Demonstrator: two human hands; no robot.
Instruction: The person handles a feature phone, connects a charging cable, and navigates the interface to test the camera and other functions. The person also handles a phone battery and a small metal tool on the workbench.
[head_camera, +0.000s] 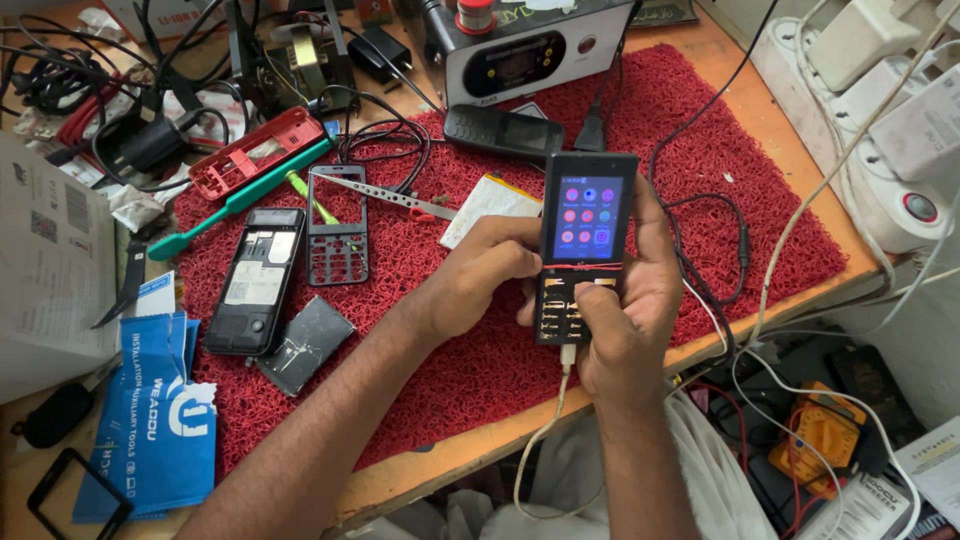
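Both hands hold a black keypad phone (582, 240) upright over a red mat (470, 350). Its screen is lit with a grid of round icons, and its keypad cover is off, showing bare contacts. My left hand (480, 272) grips the phone's left edge. My right hand (630, 310) wraps the right side, with the thumb pressing on the exposed keypad. A white cable (545, 430) plugs into the phone's bottom and hangs down off the table edge.
On the mat lie an opened phone body (255, 280), a keypad frame (337, 228), a cracked battery cover (305, 343), a white battery (490, 205), tweezers (385, 195), a green brush (235, 200), a red phone shell (255, 152). Another black phone (503, 132) and a power unit (530, 50) sit behind. A multimeter (820, 430) lies lower right.
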